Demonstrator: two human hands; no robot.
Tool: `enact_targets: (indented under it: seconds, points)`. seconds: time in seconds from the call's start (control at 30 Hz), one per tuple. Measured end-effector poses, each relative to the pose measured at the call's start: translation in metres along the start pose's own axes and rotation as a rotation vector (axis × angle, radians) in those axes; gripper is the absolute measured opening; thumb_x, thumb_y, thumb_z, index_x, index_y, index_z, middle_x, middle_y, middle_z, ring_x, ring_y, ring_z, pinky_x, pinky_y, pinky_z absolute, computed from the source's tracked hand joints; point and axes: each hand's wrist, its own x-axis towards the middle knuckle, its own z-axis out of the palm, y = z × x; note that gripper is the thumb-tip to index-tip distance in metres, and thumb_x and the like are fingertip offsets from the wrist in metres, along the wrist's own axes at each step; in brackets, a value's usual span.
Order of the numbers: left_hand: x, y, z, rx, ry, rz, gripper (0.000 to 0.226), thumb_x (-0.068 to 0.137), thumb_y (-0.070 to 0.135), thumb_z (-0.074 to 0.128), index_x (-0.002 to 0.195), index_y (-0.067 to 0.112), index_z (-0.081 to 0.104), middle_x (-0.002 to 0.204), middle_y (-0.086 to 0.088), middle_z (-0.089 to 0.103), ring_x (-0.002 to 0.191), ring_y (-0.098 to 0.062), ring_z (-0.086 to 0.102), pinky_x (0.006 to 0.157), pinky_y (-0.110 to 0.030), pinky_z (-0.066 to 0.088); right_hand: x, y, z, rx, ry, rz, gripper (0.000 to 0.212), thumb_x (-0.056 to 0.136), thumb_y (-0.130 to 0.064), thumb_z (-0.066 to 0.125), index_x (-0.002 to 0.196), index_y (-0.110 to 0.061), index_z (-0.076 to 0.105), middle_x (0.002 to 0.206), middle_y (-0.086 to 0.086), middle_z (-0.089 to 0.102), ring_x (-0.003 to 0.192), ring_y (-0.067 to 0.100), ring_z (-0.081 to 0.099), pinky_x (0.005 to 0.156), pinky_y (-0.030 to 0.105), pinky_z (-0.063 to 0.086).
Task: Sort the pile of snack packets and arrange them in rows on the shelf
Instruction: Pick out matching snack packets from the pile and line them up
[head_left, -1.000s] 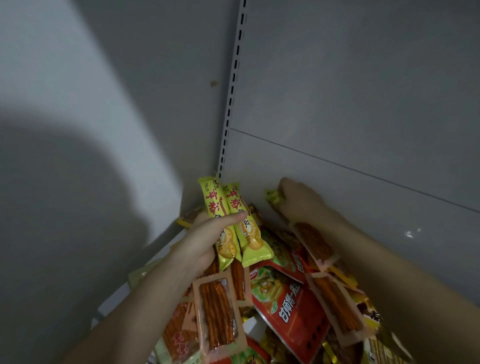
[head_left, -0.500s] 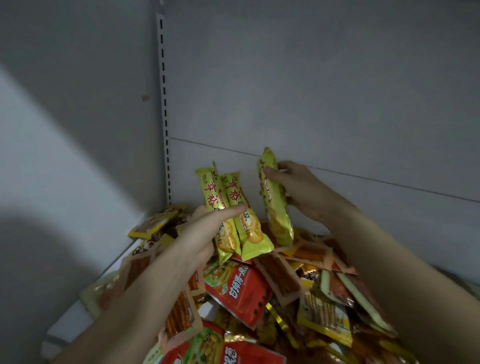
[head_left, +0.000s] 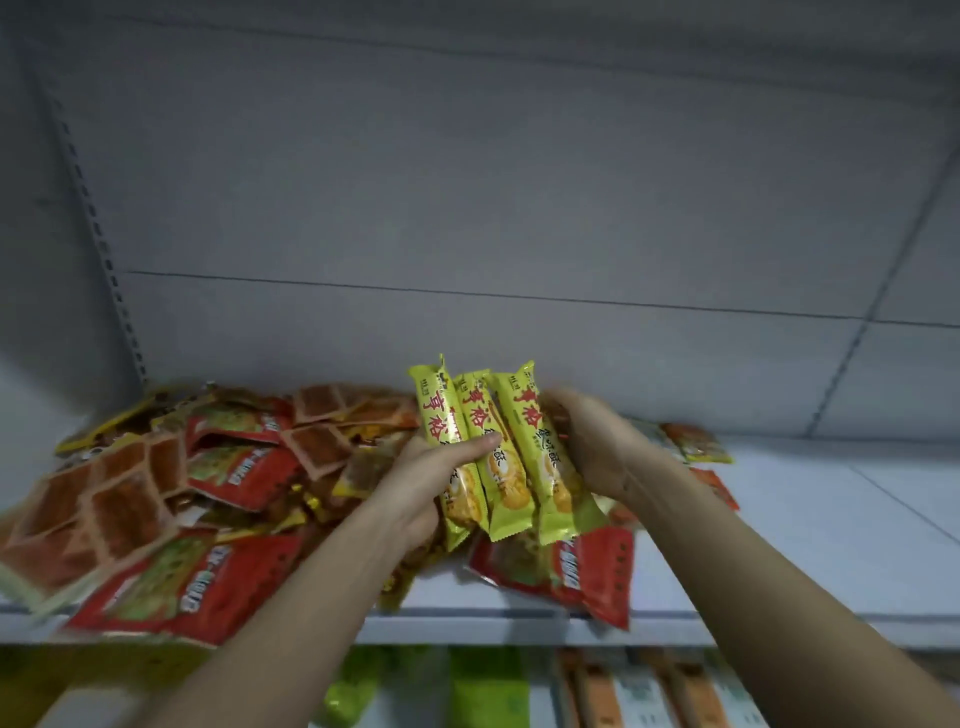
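Three yellow-green packets (head_left: 493, 452) are held together above the shelf (head_left: 779, 545), standing almost upright like a small fan, just in front of the grey back wall (head_left: 467, 208). The left hand (head_left: 431, 478) grips them from the left side, with the thumb lying across the front of the two left packets. The right hand (head_left: 592, 447) holds the right packet from behind and from the side; its fingers are curled around the edge, though the fingertips themselves are hidden behind the wrappers.

To the left of these packets lies the mixed pile (head_left: 171, 478), with red packets and clear packets of brown strips overlapping each other. One more red packet (head_left: 571, 571) lies directly under the held packets, at the front edge of the shelf. A few packets (head_left: 691, 441) are seen to the right of the held ones, near the back wall.

The held packets seem light and long, with glossy film that probably slides easily, one against another. The content looks like biscuits, so I think it may break under strong squeezing. It is better, in my judgement, to take them across the middle of the long sides with gentle pressure, not by the crimped ends, which are thin and bend easily.
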Motion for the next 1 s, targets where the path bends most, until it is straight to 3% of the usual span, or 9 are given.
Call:
enact_targets:
  seconds: [0.1,0.17,0.33,0.47,0.6,0.73,0.83,0.93,1.0]
  points:
    - [-0.02,-0.028,0.062,-0.003,-0.073,-0.044,0.038,0.075,0.013,0.083,0.111,0.011,0.071,0.102,-0.008,0.078,0.102,-0.027,0.072,0.095,-0.051,0.055,-0.051,0.011,-0.061,-0.028,0.021,-0.043,0.017,0.095,-0.014,0.054,0.095,-0.009,0.07,0.086,0.009,0.071,0.073,0.019,0.067,0.066,0.03,0.055]
    - [-0.03,-0.044,0.104,-0.035,-0.135,-0.077,0.038,0.08,0.01,0.08,0.116,0.011,0.069,0.103,-0.01,0.077,0.099,-0.029,0.073,0.087,-0.048,0.058,-0.081,0.019,-0.102,-0.066,0.088,-0.096,0.014,0.094,-0.011,0.056,0.101,-0.007,0.068,0.089,0.008,0.073,0.075,0.017,0.069,0.068,0.031,0.056]
    - [-0.045,-0.078,0.206,-0.079,-0.314,-0.193,0.043,0.078,0.011,0.078,0.12,0.006,0.068,0.109,-0.02,0.074,0.093,-0.035,0.074,0.08,-0.053,0.061,-0.142,0.039,-0.199,-0.05,0.271,-0.142,0.018,0.098,-0.022,0.056,0.11,-0.018,0.07,0.1,0.007,0.076,0.083,0.019,0.072,0.075,0.036,0.057]
    - [-0.045,-0.111,0.285,-0.045,-0.446,-0.246,0.067,0.063,0.011,0.082,0.128,0.005,0.064,0.115,-0.021,0.072,0.104,-0.04,0.071,0.085,-0.056,0.058,-0.184,0.059,-0.272,0.033,0.343,-0.152,0.024,0.102,-0.023,0.051,0.119,-0.022,0.068,0.108,0.008,0.075,0.098,0.027,0.072,0.086,0.045,0.058]
    - [-0.046,-0.149,0.369,-0.023,-0.536,-0.323,0.053,0.075,0.003,0.076,0.127,0.008,0.064,0.115,-0.022,0.072,0.104,-0.041,0.07,0.084,-0.058,0.058,-0.22,0.08,-0.352,0.033,0.469,-0.14,0.026,0.103,-0.028,0.052,0.125,-0.023,0.064,0.112,0.009,0.074,0.1,0.029,0.072,0.08,0.046,0.06]
    - [-0.04,-0.188,0.443,0.0,-0.615,-0.409,0.063,0.068,0.004,0.08,0.129,0.009,0.064,0.119,-0.022,0.071,0.109,-0.043,0.068,0.094,-0.066,0.051,-0.241,0.1,-0.427,-0.046,0.625,-0.072,0.035,0.096,-0.045,0.059,0.119,-0.018,0.06,0.113,0.01,0.068,0.087,0.034,0.07,0.067,0.046,0.06]
    - [-0.03,-0.214,0.497,0.0,-0.644,-0.442,0.064,0.067,0.005,0.081,0.129,0.008,0.064,0.118,-0.021,0.071,0.107,-0.04,0.07,0.092,-0.062,0.053,-0.246,0.112,-0.483,-0.068,0.692,-0.044,0.041,0.089,-0.056,0.063,0.111,-0.021,0.062,0.117,0.009,0.066,0.101,0.047,0.065,0.081,0.062,0.055]
    - [-0.012,-0.235,0.553,-0.02,-0.665,-0.462,0.061,0.068,0.005,0.078,0.127,0.007,0.065,0.118,-0.021,0.071,0.108,-0.04,0.069,0.093,-0.059,0.054,-0.244,0.115,-0.542,-0.059,0.698,-0.062,0.038,0.077,-0.064,0.065,0.098,-0.032,0.066,0.111,0.018,0.068,0.084,0.048,0.065,0.078,0.071,0.05]
    - [-0.001,-0.246,0.592,-0.034,-0.679,-0.482,0.059,0.069,0.005,0.077,0.127,0.006,0.065,0.12,-0.022,0.07,0.112,-0.041,0.067,0.097,-0.061,0.051,-0.241,0.111,-0.578,-0.064,0.711,-0.065,0.032,0.081,-0.064,0.062,0.097,-0.036,0.066,0.11,0.017,0.069,0.087,0.044,0.068,0.079,0.07,0.051]
